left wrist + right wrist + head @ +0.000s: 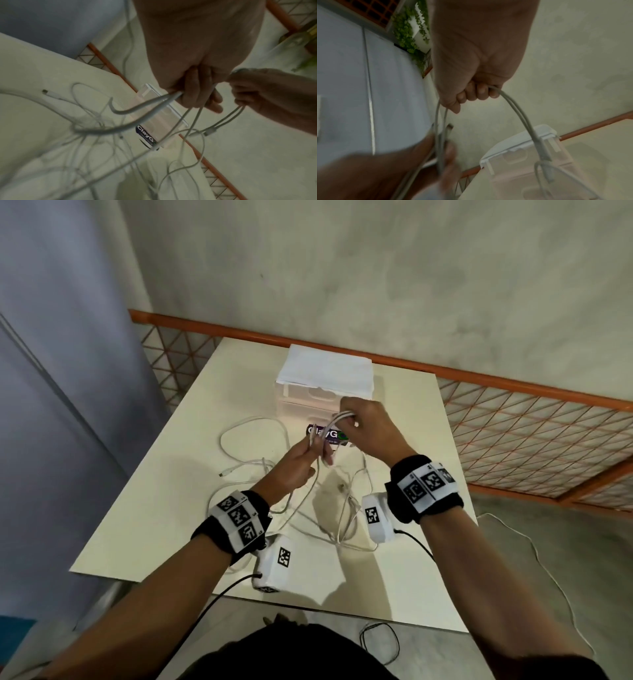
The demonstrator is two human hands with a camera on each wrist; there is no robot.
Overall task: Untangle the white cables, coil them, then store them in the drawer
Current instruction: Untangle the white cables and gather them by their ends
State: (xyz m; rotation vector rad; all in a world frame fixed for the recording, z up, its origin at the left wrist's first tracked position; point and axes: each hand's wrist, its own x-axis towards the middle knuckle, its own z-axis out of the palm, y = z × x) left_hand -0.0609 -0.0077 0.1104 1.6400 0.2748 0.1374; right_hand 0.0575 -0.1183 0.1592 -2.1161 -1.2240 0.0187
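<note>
Several white cables (255,440) lie tangled on the white table (144,508). Above them, my left hand (308,455) grips a folded bundle of white cable (327,428), with strands hanging from the fist (197,94) toward the tabletop. My right hand (356,419) curls its fingers (476,92) round the other end of the same loop (513,102), just in front of the small translucent drawer unit (308,402). A loose plug end (224,474) rests on the table to the left. The drawers look closed.
White paper (325,368) lies on top of the drawer unit, and a purple label (337,436) shows at its foot. An orange mesh railing (513,412) runs behind the table. A black cable (378,642) and a white cable (534,549) lie on the floor.
</note>
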